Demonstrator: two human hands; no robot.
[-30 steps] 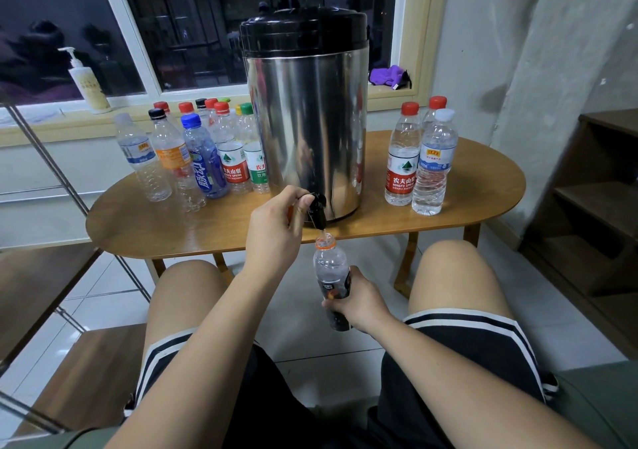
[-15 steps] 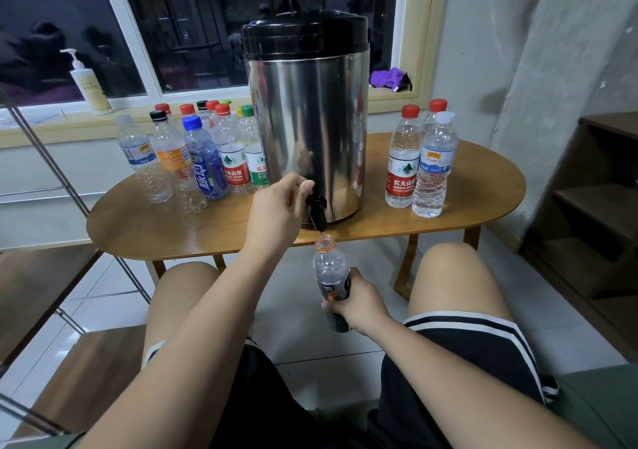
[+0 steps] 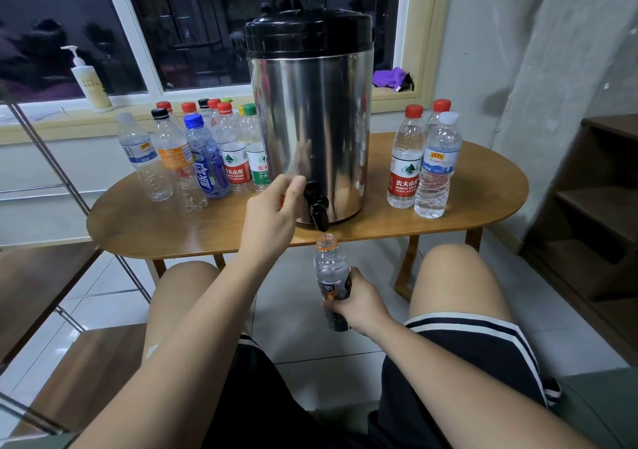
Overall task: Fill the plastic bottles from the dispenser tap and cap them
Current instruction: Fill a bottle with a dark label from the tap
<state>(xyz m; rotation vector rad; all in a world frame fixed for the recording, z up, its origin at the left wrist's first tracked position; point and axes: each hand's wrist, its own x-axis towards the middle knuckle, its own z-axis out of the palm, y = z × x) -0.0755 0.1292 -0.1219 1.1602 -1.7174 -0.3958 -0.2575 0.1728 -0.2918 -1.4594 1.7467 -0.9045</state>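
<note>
Part of the held bottle [image 3: 329, 265] behind the right hand [image 3: 360, 305]; green-capped bottle [image 3: 253, 138] partly behind dispenser [image 3: 310, 120].

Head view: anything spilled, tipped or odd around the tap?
Nothing stands out. The right hand holds the open bottle upright just below the tap; no puddle shows on the table or floor tiles. The capped bottles either side of the dispenser all stand upright.
</note>
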